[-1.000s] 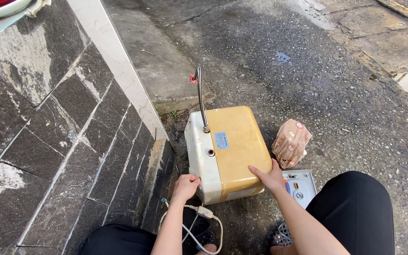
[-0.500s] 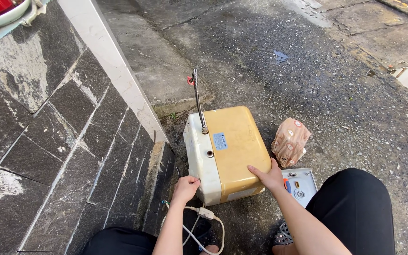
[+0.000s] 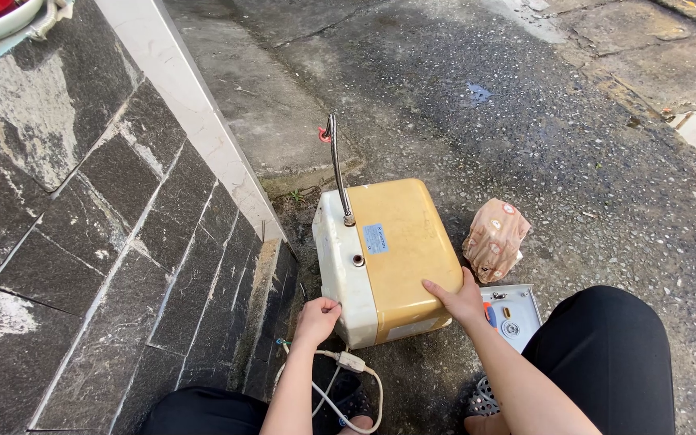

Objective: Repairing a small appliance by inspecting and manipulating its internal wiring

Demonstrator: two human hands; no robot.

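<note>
A boxy yellowed water heater point(image 3: 392, 250) with a white side lies on the wet ground, a bent metal pipe point(image 3: 337, 173) rising from its top face. My left hand point(image 3: 316, 318) is closed at the heater's lower left corner, where a white cable point(image 3: 348, 379) comes out. My right hand point(image 3: 457, 298) lies flat on the heater's near right edge, fingers spread. What the left fingers pinch is hidden.
A dark stone-tiled wall point(image 3: 98, 242) rises on the left. A patterned bag point(image 3: 495, 239) lies right of the heater, with a grey cover panel point(image 3: 513, 314) beside my right knee. A bowl point(image 3: 2, 20) sits on the wall top.
Both hands stay in nearly the same spots on the heater; the view has shifted slightly. The left hand has closed a little at the lower corner.
</note>
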